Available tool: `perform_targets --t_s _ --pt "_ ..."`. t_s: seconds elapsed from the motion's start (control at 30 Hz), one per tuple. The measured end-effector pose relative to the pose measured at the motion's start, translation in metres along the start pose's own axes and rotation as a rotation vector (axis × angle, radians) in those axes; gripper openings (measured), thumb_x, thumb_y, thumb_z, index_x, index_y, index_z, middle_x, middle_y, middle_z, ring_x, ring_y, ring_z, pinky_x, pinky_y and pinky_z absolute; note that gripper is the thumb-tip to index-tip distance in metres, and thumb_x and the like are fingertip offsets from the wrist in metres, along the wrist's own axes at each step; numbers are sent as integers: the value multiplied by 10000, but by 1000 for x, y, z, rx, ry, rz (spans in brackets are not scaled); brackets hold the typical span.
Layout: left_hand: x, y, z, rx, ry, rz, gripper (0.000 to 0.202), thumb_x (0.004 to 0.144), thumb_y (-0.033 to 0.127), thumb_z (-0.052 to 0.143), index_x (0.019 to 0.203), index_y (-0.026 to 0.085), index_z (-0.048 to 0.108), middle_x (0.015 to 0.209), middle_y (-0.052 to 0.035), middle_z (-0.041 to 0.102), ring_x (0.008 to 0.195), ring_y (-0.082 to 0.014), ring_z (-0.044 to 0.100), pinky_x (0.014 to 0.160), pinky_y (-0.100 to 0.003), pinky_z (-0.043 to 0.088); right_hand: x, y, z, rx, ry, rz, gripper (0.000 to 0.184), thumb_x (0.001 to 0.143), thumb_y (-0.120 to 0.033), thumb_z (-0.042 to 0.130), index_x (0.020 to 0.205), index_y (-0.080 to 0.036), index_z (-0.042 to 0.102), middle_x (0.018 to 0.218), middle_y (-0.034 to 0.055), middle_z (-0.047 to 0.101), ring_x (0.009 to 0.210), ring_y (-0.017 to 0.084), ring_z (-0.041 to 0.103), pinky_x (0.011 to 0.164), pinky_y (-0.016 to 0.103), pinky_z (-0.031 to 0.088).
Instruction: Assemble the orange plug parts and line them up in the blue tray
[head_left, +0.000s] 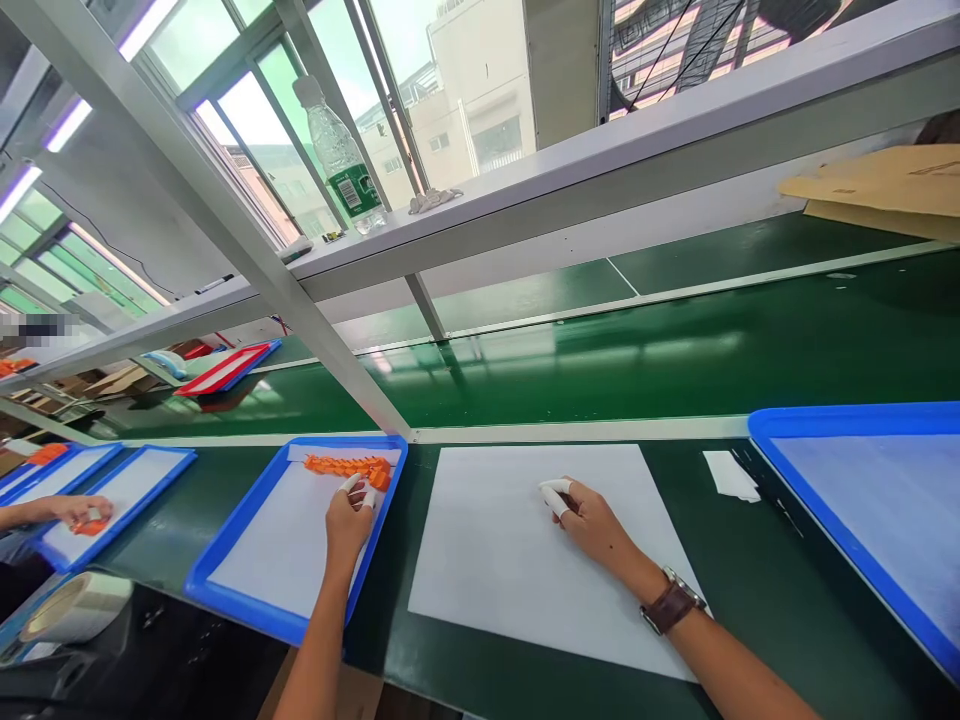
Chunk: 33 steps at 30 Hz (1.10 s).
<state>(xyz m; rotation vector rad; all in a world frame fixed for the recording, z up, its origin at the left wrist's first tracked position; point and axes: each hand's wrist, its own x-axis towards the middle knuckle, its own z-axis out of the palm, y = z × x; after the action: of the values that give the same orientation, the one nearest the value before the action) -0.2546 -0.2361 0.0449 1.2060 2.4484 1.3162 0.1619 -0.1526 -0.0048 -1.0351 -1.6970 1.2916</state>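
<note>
My left hand [349, 522] reaches into a blue-rimmed tray [259, 520] lined with white. Its curled fingertips, in white finger covers, are at the thick right end of an orange segmented figure [341, 466]. The figure lies along the tray's far edge, and the fingers partly hide its near side. Over a white sheet [487, 540] on the green table, my right hand [592, 520] has its covered thumb and finger drawn together, with nothing visible between them. A brown-strapped watch [673, 602] is on the right wrist.
Another blue tray [840, 530] stands at the right, beside a torn white scrap [731, 475]. To the left, a co-worker's hand [82, 510] holds an orange piece over a tray. A tape roll [79, 607] is at lower left. A plastic bottle [341, 160] stands on the shelf [525, 200].
</note>
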Motion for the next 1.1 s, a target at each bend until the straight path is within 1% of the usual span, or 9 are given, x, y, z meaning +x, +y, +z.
perform_targets --t_s 0.1,0.17,0.3,0.4,0.5,0.63,0.77,0.9,1.1 --pt "-12 31 5 -54 76 63 477 824 309 653 1287 205 601 1134 -108 701 989 -239 689 878 -396 579 1 1 0 -3 0 2 235 913 -317 511 1015 -219 700 777 5 615 695 190 566 660 314 456" --pt "-27 60 21 -201 22 131 453 849 352 641 1276 204 610 1090 -96 707 952 -219 693 830 -357 588 1 0 0 26 -2 18 250 912 -367 530 1011 -213 700 765 6 623 690 192 572 653 312 460" --pt "-77 120 76 -418 -397 332 319 874 354 617 1162 237 687 999 -77 702 802 -178 664 703 -309 558 4 -2 -2 138 22 121 342 897 -498 562 916 -184 696 676 10 628 650 198 586 643 315 482" --pt "-117 157 121 -474 -674 414 144 790 292 702 905 254 781 862 -61 725 686 -157 630 650 -289 521 6 1 -6 234 54 155 382 872 -544 587 877 -175 683 667 24 647 622 200 587 636 324 492" --pt "-139 181 158 -551 -843 429 112 721 251 740 819 253 795 832 -56 733 646 -148 610 634 -286 494 8 9 -10 329 125 150 383 847 -547 581 894 -180 680 753 62 687 667 225 615 637 339 511" --pt "-131 191 194 -691 -948 223 185 703 347 768 792 185 769 681 -46 684 557 -140 580 540 -271 442 11 14 -14 385 158 158 373 865 -526 496 810 -195 658 741 89 668 685 248 626 627 365 532" --pt "-111 180 214 -832 -950 -14 364 661 477 796 685 138 667 574 -12 600 436 -77 438 428 -231 292 11 15 -12 411 97 192 317 844 -493 611 857 -186 687 764 74 660 692 229 610 626 353 528" --pt "-101 169 217 -946 -960 -160 447 649 526 805 608 152 565 509 29 519 384 -41 321 404 -230 202 9 15 -10 374 91 204 399 824 -528 680 975 -159 709 800 76 675 671 208 603 621 347 529" --pt "-95 169 210 -1091 -975 -302 493 752 583 719 601 160 516 479 43 465 360 -32 291 398 -224 173 16 0 -7 49 93 48 511 934 -557 498 1130 -111 650 862 114 703 643 205 672 599 372 592"
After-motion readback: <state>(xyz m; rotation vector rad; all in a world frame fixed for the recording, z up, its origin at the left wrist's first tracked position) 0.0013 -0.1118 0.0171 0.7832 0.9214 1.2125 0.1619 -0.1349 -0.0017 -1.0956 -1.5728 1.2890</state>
